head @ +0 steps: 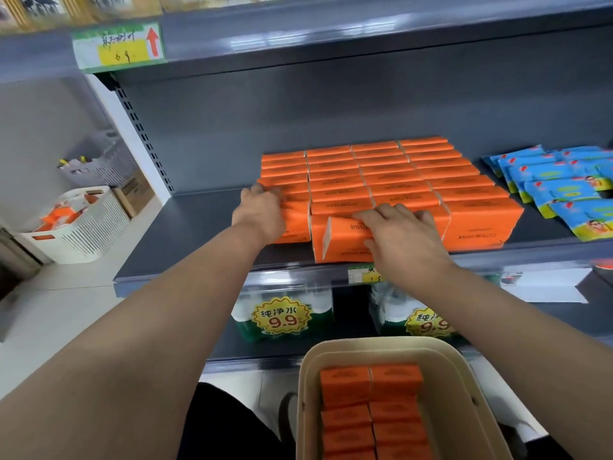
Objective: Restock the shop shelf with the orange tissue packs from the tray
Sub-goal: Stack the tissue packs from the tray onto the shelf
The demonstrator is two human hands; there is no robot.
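Head view: packs [381, 180] lay in rows on shelf [185, 234], more waited in tray [464, 386] near and below. Left hand [262, 210] lay flat, open, against left side of rows. Right hand [401, 234] gripped tilted pack [345, 239] at front edge, not yet seated. Likely risk: pushed in askew, could shove neighbours out of line or slip off near edge. Blue packets [557, 187] lay right.

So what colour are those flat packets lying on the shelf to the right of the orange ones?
Mostly blue packets, with yellow and red details; the head view shows them.
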